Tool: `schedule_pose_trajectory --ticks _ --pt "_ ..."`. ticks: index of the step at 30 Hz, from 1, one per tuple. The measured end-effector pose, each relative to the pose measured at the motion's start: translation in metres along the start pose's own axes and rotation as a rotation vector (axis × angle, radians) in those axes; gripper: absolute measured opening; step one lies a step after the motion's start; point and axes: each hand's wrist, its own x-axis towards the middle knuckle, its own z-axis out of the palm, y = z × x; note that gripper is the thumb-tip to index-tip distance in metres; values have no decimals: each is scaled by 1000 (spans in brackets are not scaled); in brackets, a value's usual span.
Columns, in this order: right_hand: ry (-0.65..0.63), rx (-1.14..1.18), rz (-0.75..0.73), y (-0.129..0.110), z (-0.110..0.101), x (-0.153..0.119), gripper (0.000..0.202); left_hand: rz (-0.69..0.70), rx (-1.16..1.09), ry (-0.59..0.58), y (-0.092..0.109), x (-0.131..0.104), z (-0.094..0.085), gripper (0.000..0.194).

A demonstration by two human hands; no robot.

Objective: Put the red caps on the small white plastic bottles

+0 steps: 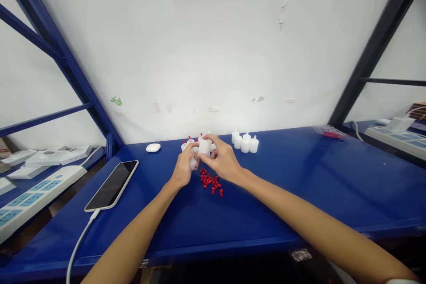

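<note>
My right hand (224, 158) grips a small white plastic bottle (204, 147) between thumb and fingers. Close beside it, the fingers of my left hand (183, 166) are curled round another white bottle (193, 163); the two hands almost meet. Small red caps (209, 180) lie loose in a pile on the blue table just below my hands. Behind my fingers, partly hidden, stand several white bottles with red tips (189, 140). To the right is a group of white bottles with bare nozzles (245, 143), all upright.
A charging phone (112, 185) with a white cable lies on the blue table (282, 186) at left, and a white earbud case (153, 147) sits farther back. A clear bag of red pieces (329, 132) rests at the back right. Power strips (36, 197) flank the table beyond metal posts.
</note>
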Motion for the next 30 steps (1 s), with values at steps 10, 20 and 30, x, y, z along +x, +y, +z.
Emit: schedule_pose_trajectory --ticks 10,20,30 --pt "63 35 -204 2 11 -10 38 18 -131 -51 6 -6 14 57" --pt "-133 71 -231 -9 6 -20 35 73 -253 47 -3 -2 13 46" --pt "33 -19 -249 -2 9 -23 28 42 -156 2 11 -6 12 48"
